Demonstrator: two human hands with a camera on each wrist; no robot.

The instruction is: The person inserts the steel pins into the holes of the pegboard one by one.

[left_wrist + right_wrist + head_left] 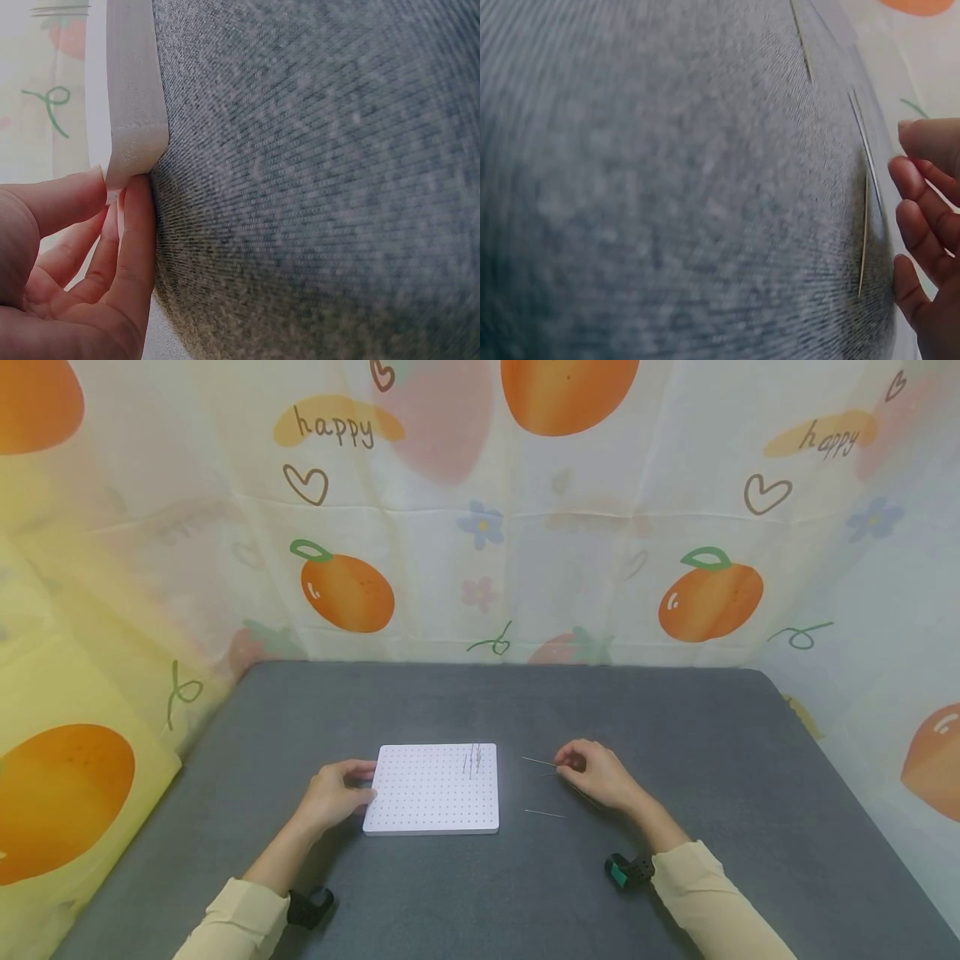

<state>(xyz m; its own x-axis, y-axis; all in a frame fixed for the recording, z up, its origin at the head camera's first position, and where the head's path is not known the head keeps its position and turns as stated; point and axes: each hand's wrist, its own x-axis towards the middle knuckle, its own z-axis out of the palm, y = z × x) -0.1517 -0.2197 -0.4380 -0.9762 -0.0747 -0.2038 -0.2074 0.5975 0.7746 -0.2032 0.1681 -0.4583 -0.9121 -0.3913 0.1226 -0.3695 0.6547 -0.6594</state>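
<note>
A white pegboard (427, 797) with rows of small holes lies flat on the table, and several thin metal pins (471, 762) stand upright near its far right corner. My left hand (333, 795) grips its left edge, the thumb (71, 199) on the near face and the fingers behind the corner. To the right of the board, my right hand (596, 774) is low over the table, fingers bent, beside a thin pin (537, 761). In the right wrist view a gap shows between thumb and fingertips, with pins (865, 232) lying just beyond them.
Another loose pin (544, 813) lies on the dark grey table (465, 893), nearer me than the right hand. A printed fruit curtain (525, 585) hangs behind the table's far edge. Black straps (311, 907) circle both wrists.
</note>
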